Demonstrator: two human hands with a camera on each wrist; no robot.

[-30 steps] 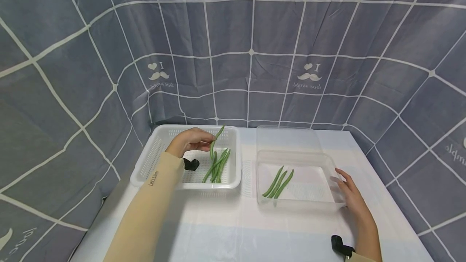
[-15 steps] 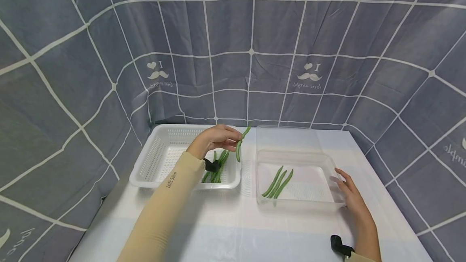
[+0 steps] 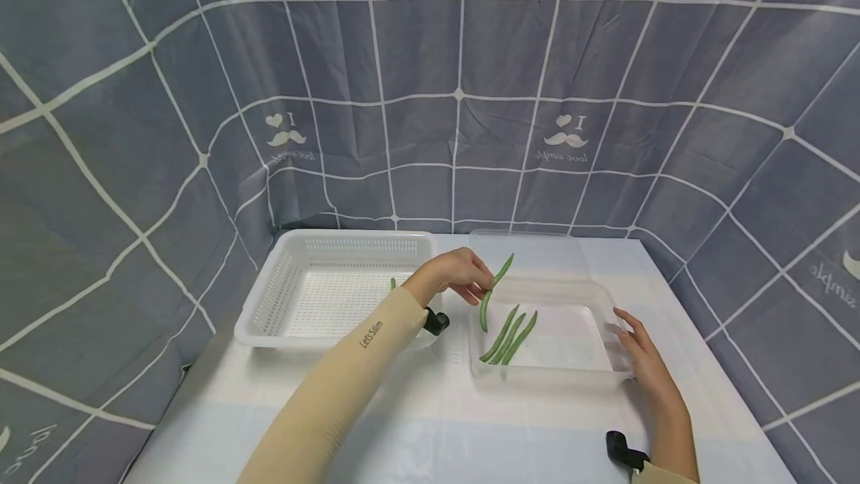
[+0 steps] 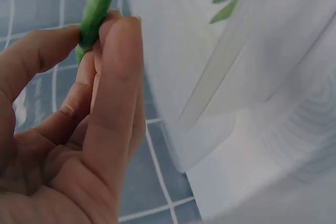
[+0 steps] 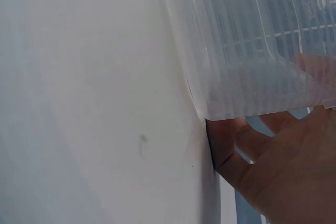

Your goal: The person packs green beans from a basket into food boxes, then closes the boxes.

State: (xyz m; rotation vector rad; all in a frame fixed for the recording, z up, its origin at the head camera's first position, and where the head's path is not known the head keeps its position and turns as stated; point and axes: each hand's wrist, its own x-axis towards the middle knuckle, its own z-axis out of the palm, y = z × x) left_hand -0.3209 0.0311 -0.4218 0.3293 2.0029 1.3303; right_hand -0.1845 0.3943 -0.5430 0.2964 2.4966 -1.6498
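Observation:
My left hand pinches a green bean between thumb and fingertips, over the left rim of a clear plastic container. Inside that container, three green beans lie side by side at the left. The left wrist view shows the pinched bean near the top, with thumb and fingers meeting on it. My right hand grips the container's right wall; the right wrist view has its fingers at the container's corner. A white perforated basket stands left, its beans mostly hidden behind my left forearm.
A clear lid lies flat behind the container. The white table is bounded by grey checked curtain at the back and both sides. Black wrist cameras are strapped to both arms.
My left hand has carried the green bean rightward from above the white basket to the clear container's left side. My right hand has stayed on the container's right wall.

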